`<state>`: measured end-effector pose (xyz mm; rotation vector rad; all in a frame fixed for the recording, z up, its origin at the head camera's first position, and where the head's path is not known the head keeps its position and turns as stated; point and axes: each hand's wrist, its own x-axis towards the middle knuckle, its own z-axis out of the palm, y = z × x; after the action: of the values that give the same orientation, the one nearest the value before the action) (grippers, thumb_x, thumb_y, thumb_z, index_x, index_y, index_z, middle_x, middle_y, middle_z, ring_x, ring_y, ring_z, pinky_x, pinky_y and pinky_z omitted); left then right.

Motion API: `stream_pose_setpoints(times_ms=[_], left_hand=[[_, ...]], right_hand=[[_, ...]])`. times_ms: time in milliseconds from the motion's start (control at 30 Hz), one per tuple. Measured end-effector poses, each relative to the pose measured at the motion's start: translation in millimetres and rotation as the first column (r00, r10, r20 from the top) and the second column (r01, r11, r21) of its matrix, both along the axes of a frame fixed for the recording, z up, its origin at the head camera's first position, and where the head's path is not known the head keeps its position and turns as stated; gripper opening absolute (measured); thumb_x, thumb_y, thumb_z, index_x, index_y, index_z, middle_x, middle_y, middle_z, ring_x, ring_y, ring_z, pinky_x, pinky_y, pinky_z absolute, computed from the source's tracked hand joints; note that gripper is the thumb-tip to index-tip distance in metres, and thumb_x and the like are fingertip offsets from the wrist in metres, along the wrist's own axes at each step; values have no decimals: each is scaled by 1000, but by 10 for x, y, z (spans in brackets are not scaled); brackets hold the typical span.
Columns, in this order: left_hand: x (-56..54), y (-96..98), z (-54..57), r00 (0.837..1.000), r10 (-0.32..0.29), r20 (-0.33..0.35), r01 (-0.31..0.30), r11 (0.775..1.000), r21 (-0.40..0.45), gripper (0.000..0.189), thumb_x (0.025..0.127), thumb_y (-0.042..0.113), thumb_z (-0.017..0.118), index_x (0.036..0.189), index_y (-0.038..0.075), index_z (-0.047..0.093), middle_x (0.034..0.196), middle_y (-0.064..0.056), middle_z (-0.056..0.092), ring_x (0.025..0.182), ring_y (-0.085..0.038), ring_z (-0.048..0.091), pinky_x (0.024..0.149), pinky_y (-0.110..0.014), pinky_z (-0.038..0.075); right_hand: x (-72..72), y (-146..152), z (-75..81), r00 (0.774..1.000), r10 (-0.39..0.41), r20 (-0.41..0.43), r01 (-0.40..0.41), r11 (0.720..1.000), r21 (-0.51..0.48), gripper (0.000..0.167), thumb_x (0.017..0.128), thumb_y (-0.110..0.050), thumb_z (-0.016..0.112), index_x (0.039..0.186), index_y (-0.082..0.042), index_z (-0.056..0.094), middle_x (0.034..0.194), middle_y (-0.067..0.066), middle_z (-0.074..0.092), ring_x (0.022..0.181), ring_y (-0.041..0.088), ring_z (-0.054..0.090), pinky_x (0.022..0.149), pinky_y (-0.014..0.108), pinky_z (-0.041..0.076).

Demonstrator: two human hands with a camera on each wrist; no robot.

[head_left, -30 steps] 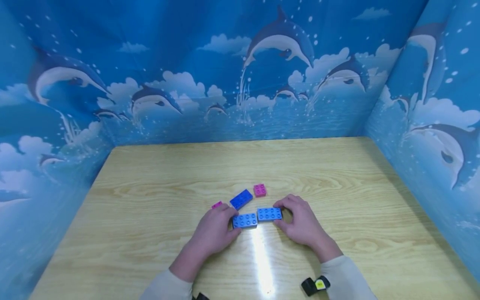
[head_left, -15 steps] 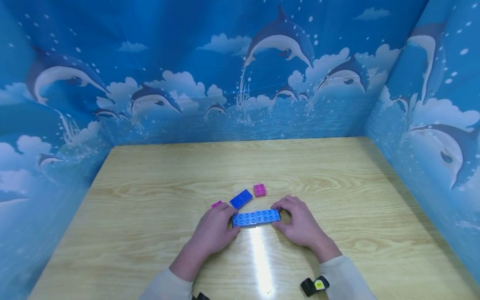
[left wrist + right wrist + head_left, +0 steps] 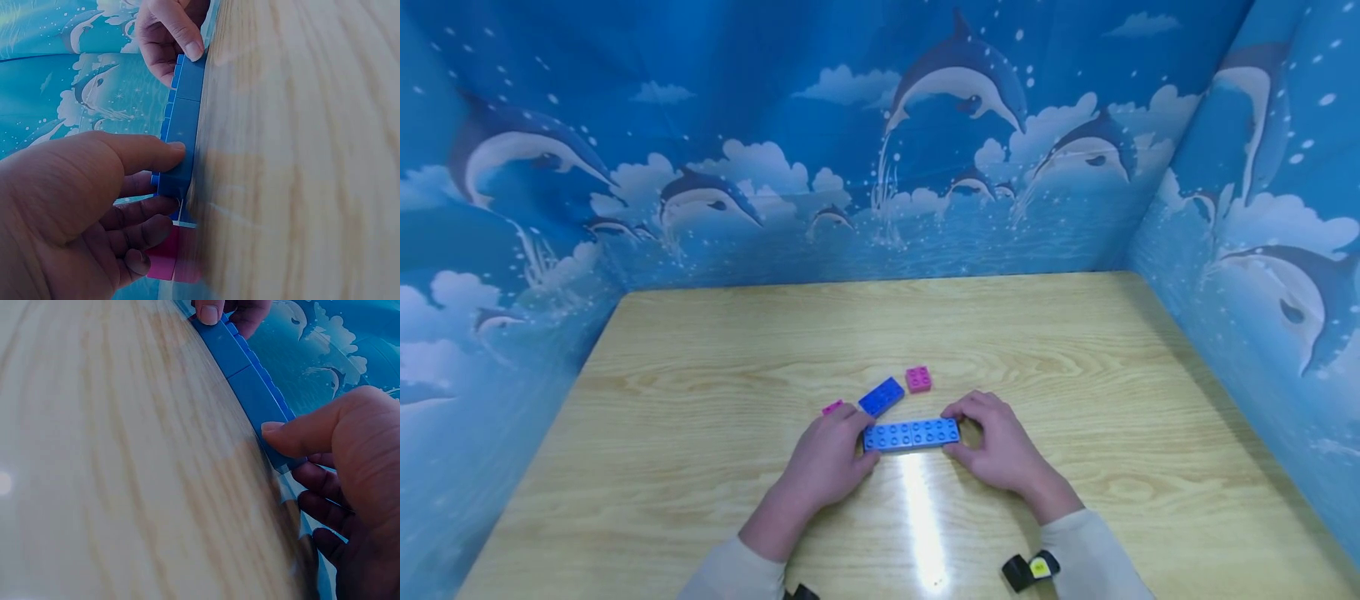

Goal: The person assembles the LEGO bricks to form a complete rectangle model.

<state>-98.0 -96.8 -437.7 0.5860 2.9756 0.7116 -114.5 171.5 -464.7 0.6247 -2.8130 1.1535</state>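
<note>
Two lighter blue toy building bricks lie end to end on the table, their short ends touching in one straight row. My left hand [image 3: 831, 458] pinches the left blue brick [image 3: 888, 437] between thumb and fingers at its outer end. At the opposite end, my right hand [image 3: 1000, 442] pinches the right blue brick [image 3: 936, 432] the same way. Both wrist views show a thumb pressed on the near long side, with a thin seam between the left brick [image 3: 182, 131] and the right brick [image 3: 190, 78]. Studs face up.
Just behind the row, a darker blue brick [image 3: 882, 397] lies at an angle. A small pink brick [image 3: 918, 379] sits to its right. Another pink brick [image 3: 832, 407] is partly hidden behind the left hand. Dolphin-printed curtains [image 3: 880, 208] border the wooden table [image 3: 737, 350].
The right hand has brought its blue brick left and slightly nearer, closing the small gap and offset against the left brick. The left hand has stayed almost in place.
</note>
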Motion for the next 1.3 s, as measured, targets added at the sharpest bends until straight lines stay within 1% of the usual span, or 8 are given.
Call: stream_pose_setpoints(times_ms=[300,367,467,600,733,867,1067,1300], left_hand=[[1,20,36,999,24,40,-25,999,23,55,83,38,80,124,5,67,117,-10,65,106,-26,61,94,-45,49],[-3,23,52,998,39,45,-40,999,25,56,82,41,79,124,6,68,115,-8,65,102,-24,61,92,-44,50],[-25,25,79,997,68,41,-70,997,29,55,81,43,79,121,7,69,106,-4,64,89,-18,59,82,-38,52],[-90,36,117,992,121,21,-122,991,45,52,81,42,79,119,8,69,102,-1,63,82,-14,57,76,-34,51],[-189,59,141,984,178,-19,-177,984,38,50,81,39,81,118,8,70,104,-3,64,86,-17,59,77,-36,52],[-291,74,136,978,208,-21,-208,978,14,50,81,39,82,119,9,70,107,-4,64,91,-21,61,81,-38,53],[-402,70,116,978,207,37,-207,978,2,53,79,40,83,119,8,70,105,-4,64,91,-20,61,82,-38,53],[-467,85,98,974,207,91,-205,978,-26,53,79,40,84,120,9,70,98,-1,63,85,-16,58,77,-34,52]], right_hand=[[-17,25,8,1000,-10,19,11,999,-40,48,67,-7,89,111,-13,71,103,-10,63,104,17,56,99,47,43],[-19,30,4,1000,-10,23,11,999,-50,48,67,-7,90,111,-13,70,103,-10,63,104,17,56,99,46,43],[-24,34,-12,1000,-9,27,10,998,-58,49,67,-7,90,112,-13,70,104,-10,63,105,16,56,99,46,43],[-38,33,-31,999,-12,35,14,998,-62,49,67,-8,90,112,-14,70,105,-10,63,106,17,56,100,47,42],[-52,30,-41,999,-14,40,16,998,-64,49,68,-9,90,112,-14,70,106,-9,63,107,17,56,101,47,42],[-53,32,-37,999,-11,33,13,998,-66,48,67,-9,90,111,-13,70,104,-10,63,106,17,56,100,46,42],[-43,36,-32,1000,-9,23,11,997,-76,47,67,-9,90,109,-13,71,102,-12,62,104,16,57,98,46,43],[-40,38,-40,1000,-15,23,17,997,-82,45,68,-10,90,107,-17,72,101,-14,62,103,15,56,97,45,44]])
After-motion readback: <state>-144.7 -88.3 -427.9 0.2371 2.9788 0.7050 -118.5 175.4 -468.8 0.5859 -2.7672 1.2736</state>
